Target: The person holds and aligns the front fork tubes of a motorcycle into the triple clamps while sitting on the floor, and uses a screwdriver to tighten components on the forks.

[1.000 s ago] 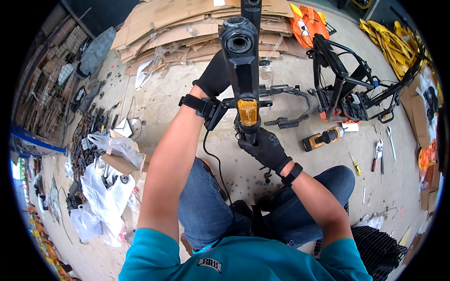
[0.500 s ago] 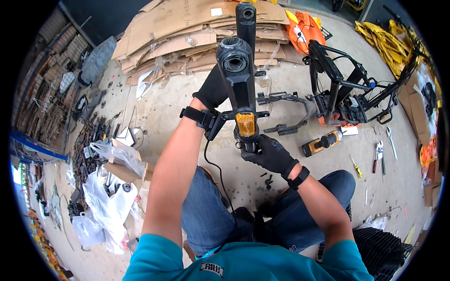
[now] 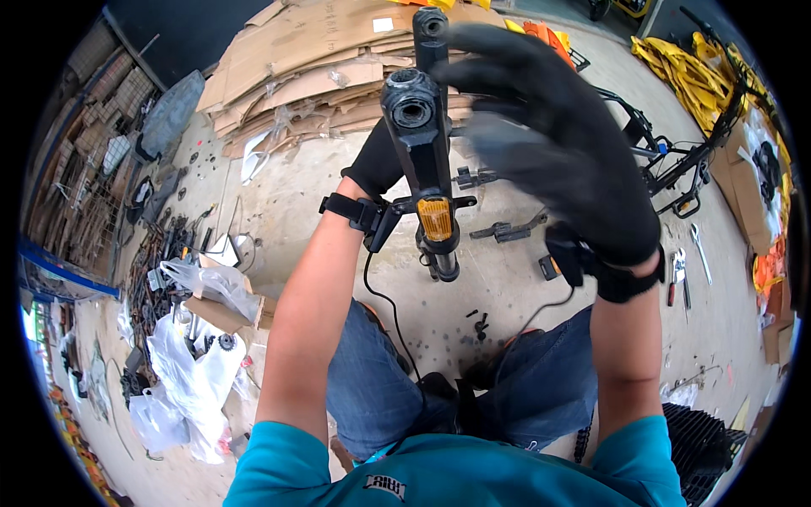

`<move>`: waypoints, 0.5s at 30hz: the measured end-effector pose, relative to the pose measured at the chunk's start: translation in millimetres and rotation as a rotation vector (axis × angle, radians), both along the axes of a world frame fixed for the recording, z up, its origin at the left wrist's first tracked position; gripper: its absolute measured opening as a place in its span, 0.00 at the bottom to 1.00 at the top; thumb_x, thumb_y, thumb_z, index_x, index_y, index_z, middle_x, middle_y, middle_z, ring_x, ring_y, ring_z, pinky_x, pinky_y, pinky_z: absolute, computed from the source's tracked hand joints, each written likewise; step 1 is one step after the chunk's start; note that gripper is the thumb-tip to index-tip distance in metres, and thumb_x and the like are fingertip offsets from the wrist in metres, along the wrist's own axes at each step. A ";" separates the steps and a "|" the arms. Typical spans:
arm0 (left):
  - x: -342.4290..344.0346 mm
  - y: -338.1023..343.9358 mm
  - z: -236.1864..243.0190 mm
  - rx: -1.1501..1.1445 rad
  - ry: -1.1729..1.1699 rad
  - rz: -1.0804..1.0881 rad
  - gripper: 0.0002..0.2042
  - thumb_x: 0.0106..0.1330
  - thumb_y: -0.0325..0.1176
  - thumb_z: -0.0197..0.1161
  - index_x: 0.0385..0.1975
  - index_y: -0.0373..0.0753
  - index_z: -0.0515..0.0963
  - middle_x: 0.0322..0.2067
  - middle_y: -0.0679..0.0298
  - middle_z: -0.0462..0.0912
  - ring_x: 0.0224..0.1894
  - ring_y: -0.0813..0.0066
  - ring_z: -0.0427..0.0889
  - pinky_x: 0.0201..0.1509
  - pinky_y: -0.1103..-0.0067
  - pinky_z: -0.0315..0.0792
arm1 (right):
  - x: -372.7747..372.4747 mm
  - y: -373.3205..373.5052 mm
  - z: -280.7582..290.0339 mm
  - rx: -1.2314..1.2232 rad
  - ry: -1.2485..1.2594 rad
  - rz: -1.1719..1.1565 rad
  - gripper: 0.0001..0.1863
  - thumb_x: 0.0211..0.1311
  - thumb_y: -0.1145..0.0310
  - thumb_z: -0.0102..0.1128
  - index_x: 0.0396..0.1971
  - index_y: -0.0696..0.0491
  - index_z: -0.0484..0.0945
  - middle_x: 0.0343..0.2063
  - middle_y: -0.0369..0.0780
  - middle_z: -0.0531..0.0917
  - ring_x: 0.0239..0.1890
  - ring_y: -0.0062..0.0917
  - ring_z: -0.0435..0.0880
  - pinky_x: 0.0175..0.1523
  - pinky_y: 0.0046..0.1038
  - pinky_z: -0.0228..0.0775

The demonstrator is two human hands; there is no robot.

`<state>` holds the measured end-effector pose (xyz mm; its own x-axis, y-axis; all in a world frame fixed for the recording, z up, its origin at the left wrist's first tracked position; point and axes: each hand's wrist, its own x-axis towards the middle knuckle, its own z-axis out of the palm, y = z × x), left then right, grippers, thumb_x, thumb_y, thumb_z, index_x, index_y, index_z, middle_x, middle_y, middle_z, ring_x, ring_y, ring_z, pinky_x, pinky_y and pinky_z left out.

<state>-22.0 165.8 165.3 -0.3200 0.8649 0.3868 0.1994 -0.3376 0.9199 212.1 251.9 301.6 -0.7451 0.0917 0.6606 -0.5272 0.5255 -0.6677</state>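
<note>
Visibly scuffed black suspension fork (image 3: 422, 160), ribbed amber reflector (image 3: 435, 219), left hand (image 3: 377, 165) behind, grip unclear, right hand (image 3: 574, 152) blurred, fingers spread, empty

A small patch (image 3: 386, 486) on the teal shirt (image 3: 515, 465) — short, blocky lettering across it.

Right fingers (image 3: 517, 52) off lower tube end (image 3: 444, 267)

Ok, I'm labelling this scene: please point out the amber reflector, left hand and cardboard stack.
Amber reflector (image 3: 436, 219): head view, middle of its ribbed face.
Left hand (image 3: 378, 161): head view, its black glove's visible part.
Cardboard stack (image 3: 308, 52): head view, its top sheet.
</note>
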 end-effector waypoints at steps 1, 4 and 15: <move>0.9 2.0 4.0 0.038 -0.328 -0.132 0.15 0.70 0.27 0.66 0.55 0.40 0.78 0.48 0.64 0.83 0.50 0.75 0.81 0.57 0.75 0.79 | -18.0 -10.6 -0.9 0.125 0.105 -0.048 0.26 0.64 0.66 0.68 0.61 0.57 0.75 0.44 0.40 0.84 0.47 0.21 0.82 0.53 0.26 0.75; 6.0 3.0 8.3 0.116 -0.676 -0.385 0.22 0.71 0.28 0.65 0.64 0.40 0.71 0.56 0.61 0.80 0.58 0.71 0.80 0.63 0.71 0.79 | -40.3 -20.0 -2.7 0.057 -0.031 0.108 0.24 0.62 0.62 0.73 0.54 0.57 0.78 0.36 0.38 0.83 0.38 0.19 0.81 0.45 0.23 0.76; 25.7 -24.6 45.4 -0.230 0.149 -0.075 0.35 0.79 0.55 0.50 0.78 0.43 0.51 0.72 0.51 0.63 0.72 0.54 0.68 0.75 0.63 0.69 | -37.0 -24.5 -8.4 -0.167 -0.257 0.188 0.23 0.67 0.69 0.66 0.60 0.54 0.76 0.38 0.34 0.81 0.37 0.14 0.80 0.43 0.21 0.77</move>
<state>3.7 141.2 210.8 -0.2064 0.9545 0.2153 0.3207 -0.1419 0.9365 175.1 227.5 293.2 -0.8992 0.0283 0.4366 -0.4077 0.3082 -0.8595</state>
